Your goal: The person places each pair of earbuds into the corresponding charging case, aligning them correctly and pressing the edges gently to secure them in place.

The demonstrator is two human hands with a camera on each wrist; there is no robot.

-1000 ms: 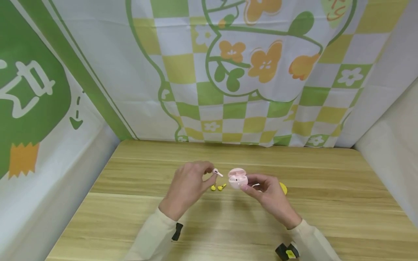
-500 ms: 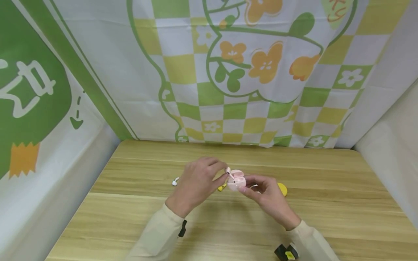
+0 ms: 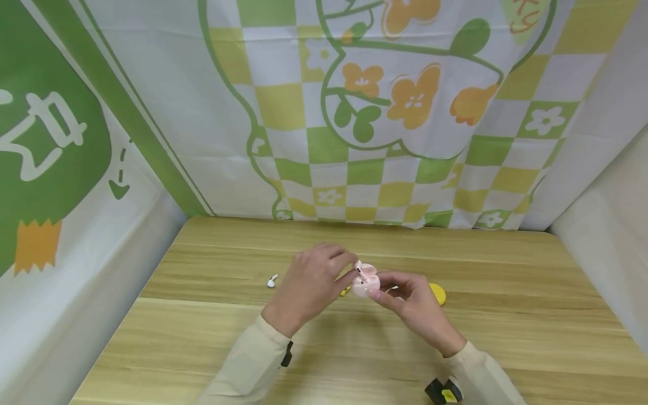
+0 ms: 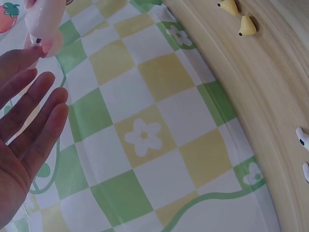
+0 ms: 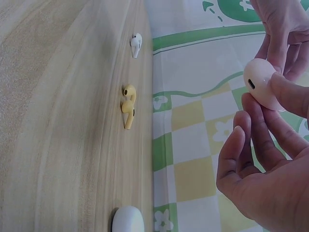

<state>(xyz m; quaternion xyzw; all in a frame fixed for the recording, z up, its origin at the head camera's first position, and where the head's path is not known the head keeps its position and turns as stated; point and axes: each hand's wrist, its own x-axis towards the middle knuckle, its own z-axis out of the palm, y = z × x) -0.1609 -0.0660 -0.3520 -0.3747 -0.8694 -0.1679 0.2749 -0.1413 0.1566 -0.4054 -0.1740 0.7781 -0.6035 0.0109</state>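
Observation:
My right hand [image 3: 417, 306] holds a pink earbud case [image 3: 365, 287] above the table, its lid raised. Thumb and fingers grip the case's rounded body from the right; a dark charging slot shows in the right wrist view. At the case's opening, my left hand [image 3: 315, 281] pinches a pink earbud [image 3: 358, 268] between thumb and forefinger. The other left fingers are spread in the left wrist view. Whether the earbud sits inside its slot I cannot tell. On the table beneath lie two yellow earbuds [image 5: 128, 114], mostly hidden by my left hand in the head view.
White earbuds [image 4: 302, 139] lie to the left on the wooden table [image 3: 202, 337]. A yellow round case [image 3: 437, 293] is behind my right hand, and a white case [image 5: 128, 220] shows in the right wrist view. A patterned cloth [image 3: 334, 135] hangs behind the table.
My left hand has carried the pink earbud rightward to the open case, uncovering a white earbud on the left. The right hand and case have shifted only slightly left.

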